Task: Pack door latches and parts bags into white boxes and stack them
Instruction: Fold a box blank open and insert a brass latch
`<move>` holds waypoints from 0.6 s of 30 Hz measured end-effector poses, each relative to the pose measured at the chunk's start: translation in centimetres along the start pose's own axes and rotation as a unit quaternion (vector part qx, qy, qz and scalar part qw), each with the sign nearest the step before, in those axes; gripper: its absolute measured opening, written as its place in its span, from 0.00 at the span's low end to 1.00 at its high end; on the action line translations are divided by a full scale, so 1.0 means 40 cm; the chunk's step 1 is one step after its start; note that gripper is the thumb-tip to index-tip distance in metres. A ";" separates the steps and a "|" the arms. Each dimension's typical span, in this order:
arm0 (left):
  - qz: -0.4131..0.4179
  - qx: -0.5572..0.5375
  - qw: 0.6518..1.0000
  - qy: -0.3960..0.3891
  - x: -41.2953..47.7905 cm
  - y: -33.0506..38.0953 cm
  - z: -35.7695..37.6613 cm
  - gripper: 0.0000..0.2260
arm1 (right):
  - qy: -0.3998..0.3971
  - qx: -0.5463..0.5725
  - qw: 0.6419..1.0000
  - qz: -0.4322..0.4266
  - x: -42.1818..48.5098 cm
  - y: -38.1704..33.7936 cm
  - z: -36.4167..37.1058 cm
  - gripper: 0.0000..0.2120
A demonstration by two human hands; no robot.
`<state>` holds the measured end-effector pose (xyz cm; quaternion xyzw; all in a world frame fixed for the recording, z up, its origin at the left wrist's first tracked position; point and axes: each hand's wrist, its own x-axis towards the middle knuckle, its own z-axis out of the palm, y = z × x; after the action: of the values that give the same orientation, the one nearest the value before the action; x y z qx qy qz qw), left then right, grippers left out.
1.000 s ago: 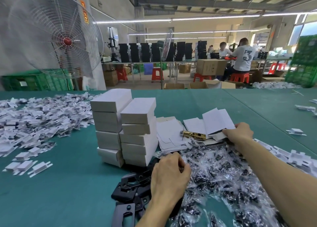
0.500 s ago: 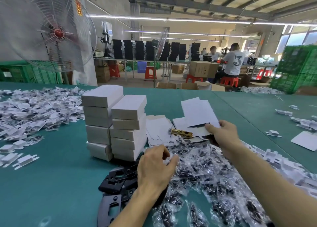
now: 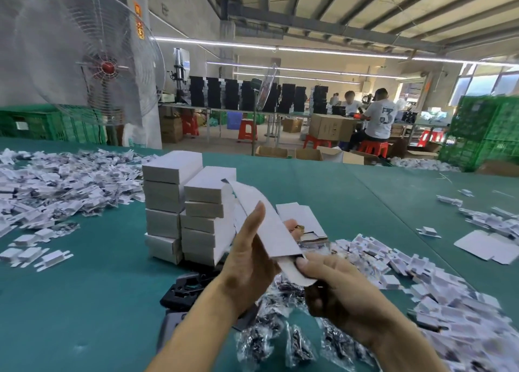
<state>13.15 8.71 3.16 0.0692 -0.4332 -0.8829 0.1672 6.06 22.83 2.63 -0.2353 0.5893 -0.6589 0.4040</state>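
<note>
Table [image 3: 84,301]: left hand [image 3: 247,265], right hand [image 3: 342,290] grip box [image 3: 273,232].

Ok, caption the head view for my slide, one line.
Left hand and right hand hold a flat white box near stacked white boxes, parts bags beneath on green table.

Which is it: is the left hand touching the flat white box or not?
Touching. The head view shows the left hand gripping the flat white box, its thumb laid plainly along the box's front face.
</note>
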 end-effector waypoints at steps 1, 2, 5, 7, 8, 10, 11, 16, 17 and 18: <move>0.001 -0.033 0.999 -0.003 -0.005 0.001 -0.005 0.53 | 0.002 -0.036 0.999 0.009 -0.006 -0.004 0.002 0.12; 0.010 -0.053 0.999 -0.004 -0.008 0.001 -0.009 0.54 | 0.013 -0.057 0.998 0.014 -0.009 -0.009 0.002 0.14; 0.066 -0.065 0.995 0.038 -0.009 -0.005 -0.018 0.55 | 0.092 -0.009 0.996 -0.007 -0.007 -0.021 0.004 0.14; 0.086 -0.062 0.992 0.066 -0.009 -0.009 -0.018 0.57 | 0.137 0.072 0.987 -0.041 -0.006 -0.028 0.009 0.10; 0.096 -0.054 0.991 0.071 -0.011 -0.012 -0.016 0.57 | 0.150 0.096 0.983 -0.049 -0.006 -0.029 0.013 0.08; 0.111 -0.037 0.989 0.090 -0.013 -0.020 -0.010 0.57 | 0.147 0.115 0.981 -0.049 -0.005 -0.024 0.031 0.09; 0.113 -0.034 0.988 0.101 -0.012 -0.025 -0.007 0.59 | 0.144 0.129 0.980 -0.050 -0.003 -0.017 0.041 0.10; 0.132 -0.063 0.981 0.124 -0.011 -0.032 0.000 0.63 | 0.178 0.166 0.963 -0.113 0.007 0.002 0.071 0.14; 0.136 -0.067 0.981 0.122 -0.011 -0.030 0.001 0.62 | 0.178 0.146 0.966 -0.121 0.007 0.006 0.074 0.15; 0.137 -0.068 0.981 0.119 -0.012 -0.027 0.003 0.60 | 0.183 0.110 0.968 -0.130 0.007 0.011 0.076 0.17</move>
<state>13.30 9.58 2.38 0.1021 -0.3549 -0.8642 0.3417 8.40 20.82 2.77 -0.1394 0.5415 -0.7982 0.2241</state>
